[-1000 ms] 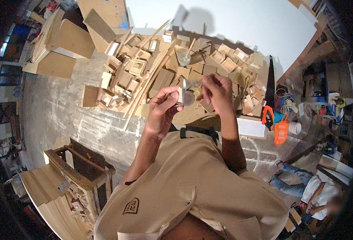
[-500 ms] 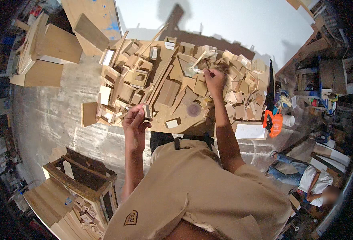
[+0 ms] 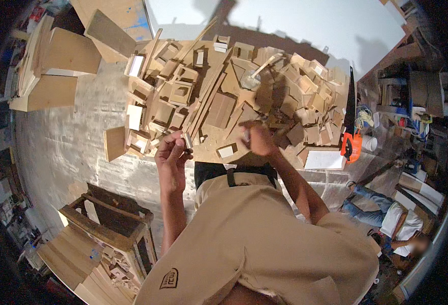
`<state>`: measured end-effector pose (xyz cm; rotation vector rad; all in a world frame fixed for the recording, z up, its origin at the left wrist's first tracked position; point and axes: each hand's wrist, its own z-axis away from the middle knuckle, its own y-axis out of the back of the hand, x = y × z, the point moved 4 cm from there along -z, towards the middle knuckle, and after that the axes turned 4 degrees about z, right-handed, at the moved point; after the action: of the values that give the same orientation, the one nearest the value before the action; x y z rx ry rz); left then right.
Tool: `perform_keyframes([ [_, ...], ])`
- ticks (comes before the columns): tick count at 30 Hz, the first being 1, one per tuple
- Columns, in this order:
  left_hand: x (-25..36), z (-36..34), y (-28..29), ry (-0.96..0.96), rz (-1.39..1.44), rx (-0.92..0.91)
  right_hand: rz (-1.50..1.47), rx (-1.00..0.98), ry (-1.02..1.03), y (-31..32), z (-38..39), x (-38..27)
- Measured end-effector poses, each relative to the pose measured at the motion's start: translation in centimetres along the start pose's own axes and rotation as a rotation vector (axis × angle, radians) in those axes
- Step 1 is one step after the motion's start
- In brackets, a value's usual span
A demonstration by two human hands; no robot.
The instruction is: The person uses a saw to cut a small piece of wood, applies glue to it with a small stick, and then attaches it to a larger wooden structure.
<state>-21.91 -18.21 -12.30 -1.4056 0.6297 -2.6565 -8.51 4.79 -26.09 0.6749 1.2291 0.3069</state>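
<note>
My left hand, at the near left edge of the table, pinches a small wooden block between thumb and fingers. My right hand hovers over the near middle of the table, smeared by motion. Whether it holds anything cannot be made out. Beyond it stands a clear jar with a pale flat stick leaning out of it. A small white-topped wooden piece lies between my hands by the near edge.
Many small wooden box pieces and long strips crowd the tabletop left; offcuts heap up right. A handsaw with an orange handle sits at the right edge. Boards stand far left. Another person is low at the right.
My right hand has come back from beside the jar toward me, leaving the stick leaning in the jar. My left hand keeps its place, the block turned slightly.
</note>
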Motion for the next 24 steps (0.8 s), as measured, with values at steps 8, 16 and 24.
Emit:
perform_keyframes([
  [8,-0.4,3.0,-2.8,-0.059,0.013,0.015,0.286,-0.275,0.264,-9.1,2.4,1.2],
  [16,-0.7,5.6,-3.7,-0.221,0.064,-0.064,-0.411,-0.168,0.283,-5.0,2.3,1.2],
  [24,-0.7,7.7,-9.6,-0.288,0.033,-0.204,-1.086,-0.144,0.268,14.9,7.5,-10.4],
])
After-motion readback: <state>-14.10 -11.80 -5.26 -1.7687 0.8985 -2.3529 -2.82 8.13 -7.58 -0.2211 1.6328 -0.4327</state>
